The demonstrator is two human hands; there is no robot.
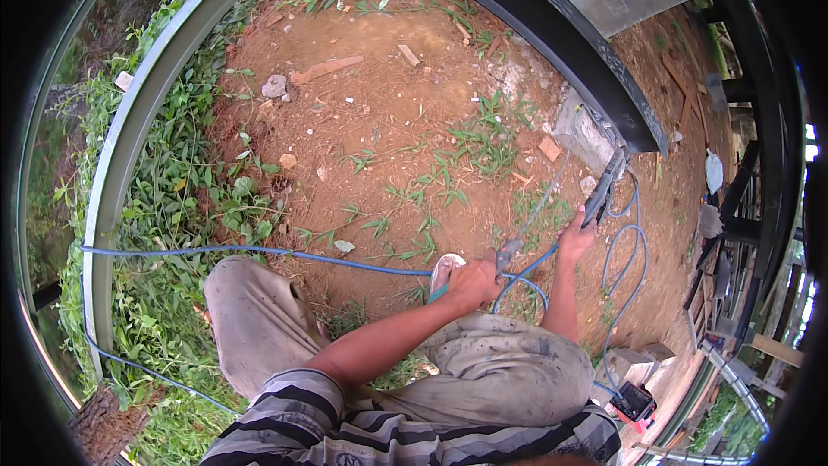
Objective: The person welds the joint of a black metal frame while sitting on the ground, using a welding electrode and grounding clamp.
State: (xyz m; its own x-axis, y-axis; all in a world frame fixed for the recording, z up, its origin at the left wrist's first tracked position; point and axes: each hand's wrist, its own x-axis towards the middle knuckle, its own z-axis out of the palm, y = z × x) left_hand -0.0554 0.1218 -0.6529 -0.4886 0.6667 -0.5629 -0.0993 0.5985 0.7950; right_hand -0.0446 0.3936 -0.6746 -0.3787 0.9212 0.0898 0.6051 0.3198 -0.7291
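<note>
As the black steel beam (586,60) sweeps overhead on the person's right and stops above a lump of concrete (586,134), its near end is where the work sits. A pale metal rail (102,233) curves past on the left, and a red-and-black machine (636,404) rests low on the right. Blue cable (332,259) runs across the dirt and loops near both hands; I'd keep its slack clear of the feet and forearms.

The right hand (576,237) has its fingers closed around a black clamp (611,179), whose far end meets the beam's end; I can't tell whether it bites the edge. To my eye, it wants a firm seat on clean metal, checked with a small tug. The left hand (473,285) is curled tightly about a grey holder (509,253), well apart from the clamp. From that holder a thin rod (545,196) points toward the concrete; it would be wise to keep its tip off the beam until the clamp sits securely.
</note>
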